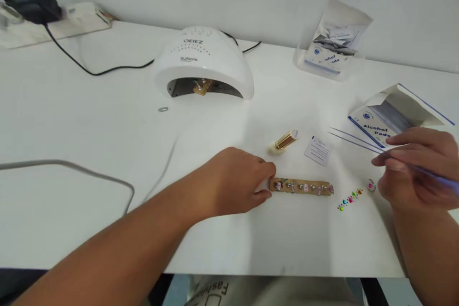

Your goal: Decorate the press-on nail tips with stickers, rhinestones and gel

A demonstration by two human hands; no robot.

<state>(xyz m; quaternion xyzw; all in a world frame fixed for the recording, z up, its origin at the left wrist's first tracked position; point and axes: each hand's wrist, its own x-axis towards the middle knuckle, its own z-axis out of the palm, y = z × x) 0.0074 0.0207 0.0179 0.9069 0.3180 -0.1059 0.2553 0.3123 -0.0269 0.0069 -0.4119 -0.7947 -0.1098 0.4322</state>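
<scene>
My left hand [240,181] pinches the left end of a narrow tan strip [309,187] lying flat on the white table. Small pearl-like beads and pink figure charms sit in a row along the strip. Raised at the right, my right hand [419,167] holds thin tweezers [358,141], whose two tips are apart and point left with nothing between them. Below the tweezers lie a slanted row of colourful rhinestones [350,199] and a small pink cluster [371,185]. A small bottle with a gold cap [286,140] lies behind the strip, beside a white square packet [318,150].
A white nail lamp [204,60] stands at the back with a tan piece [202,87] inside. An open alcohol pads box [373,122] and a clear pouch [330,45] are at right. A black cable [96,73], grey cord [71,165] and power strip [86,16] lie left.
</scene>
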